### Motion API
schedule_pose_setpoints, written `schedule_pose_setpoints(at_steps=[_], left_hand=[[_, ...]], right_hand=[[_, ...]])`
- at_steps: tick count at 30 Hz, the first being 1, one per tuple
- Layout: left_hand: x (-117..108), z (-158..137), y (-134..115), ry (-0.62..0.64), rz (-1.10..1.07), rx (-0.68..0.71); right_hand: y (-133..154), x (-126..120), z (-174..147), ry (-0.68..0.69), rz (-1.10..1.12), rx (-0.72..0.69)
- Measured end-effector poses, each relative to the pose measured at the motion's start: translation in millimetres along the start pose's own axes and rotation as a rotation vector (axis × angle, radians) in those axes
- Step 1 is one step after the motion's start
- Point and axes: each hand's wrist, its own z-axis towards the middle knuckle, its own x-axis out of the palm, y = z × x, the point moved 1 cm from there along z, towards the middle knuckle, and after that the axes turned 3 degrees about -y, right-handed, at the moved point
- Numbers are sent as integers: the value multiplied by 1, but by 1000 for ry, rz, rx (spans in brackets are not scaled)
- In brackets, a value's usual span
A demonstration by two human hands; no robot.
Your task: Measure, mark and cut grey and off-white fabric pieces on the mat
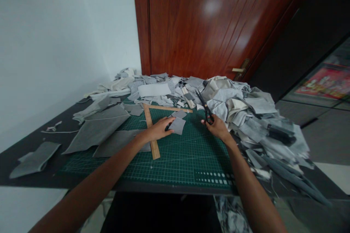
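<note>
Small grey fabric pieces (179, 125) at frame centre, left hand (160, 129) at their left edge, fingers half curled by a small dark object (167, 126), grip unclear, right hand (216, 128) right of centre, fingers closed round black scissors' handles (210, 119), green cutting mat (186, 160) beneath.

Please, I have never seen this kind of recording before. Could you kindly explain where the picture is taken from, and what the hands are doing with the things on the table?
There is no machine here. One camera on the person's head looks forward and down, so both bare hands show. The right hand holds black scissors. The left hand is at small grey fabric pieces; a dark item, too small to identify, shows between its thumb and fingers. Under them, a green cutting mat lies on a dark table, with an L-shaped wooden ruler on it. Larger grey pieces lie to the left, and heaped fabric scraps line the far and right sides.
</note>
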Motion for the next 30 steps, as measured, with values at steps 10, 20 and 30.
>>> schedule_pose_setpoints(at_steps=[10,20,30], left_hand=[[1,-1,0,13,4,-2],[-5,-1,-9,40,18,-1],[-5,-1,-9,38,16,-2]], right_hand=[[11,-15,-5,-278,112,-98],[0,-5,-2,132,-372,51],[0,4,-4,141,-388,3]])
